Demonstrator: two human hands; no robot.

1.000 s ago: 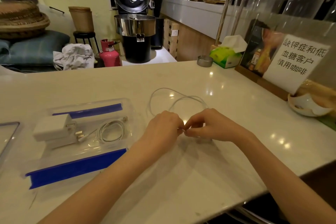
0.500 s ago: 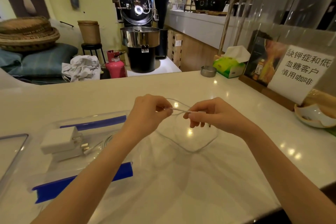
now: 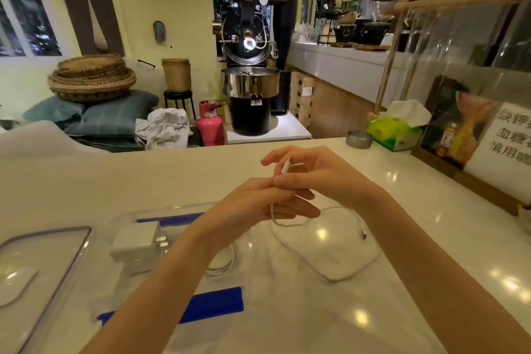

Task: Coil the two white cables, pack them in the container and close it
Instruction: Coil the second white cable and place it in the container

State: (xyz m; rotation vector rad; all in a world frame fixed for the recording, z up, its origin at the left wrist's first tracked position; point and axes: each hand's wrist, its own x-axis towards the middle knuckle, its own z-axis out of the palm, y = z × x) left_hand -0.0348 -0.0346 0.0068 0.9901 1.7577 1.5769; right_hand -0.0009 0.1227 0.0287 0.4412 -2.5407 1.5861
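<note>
My left hand (image 3: 253, 205) and my right hand (image 3: 319, 175) are raised together above the white counter, both on one white cable (image 3: 339, 274). My right thumb and forefinger pinch it near one plug, which sticks up between my fingers. The cable runs down across my straightened left fingers. The rest lies in a loose loop on the counter, its other plug (image 3: 364, 234) free. To the left stands the clear container (image 3: 212, 303) with blue clips, open. It holds a white charger (image 3: 138, 241) and a second, coiled white cable (image 3: 227, 264), partly hidden by my left forearm.
The clear lid (image 3: 46, 241) lies at the far left. At the back right of the counter are a small metal dish (image 3: 358, 138), a green tissue box (image 3: 393, 135) and a framed sign (image 3: 488, 135). The counter's far edge runs just behind my hands.
Both hands rose off the counter with the cable. The large loop that lay beyond them now trails below and to the right. The view tilted up.
</note>
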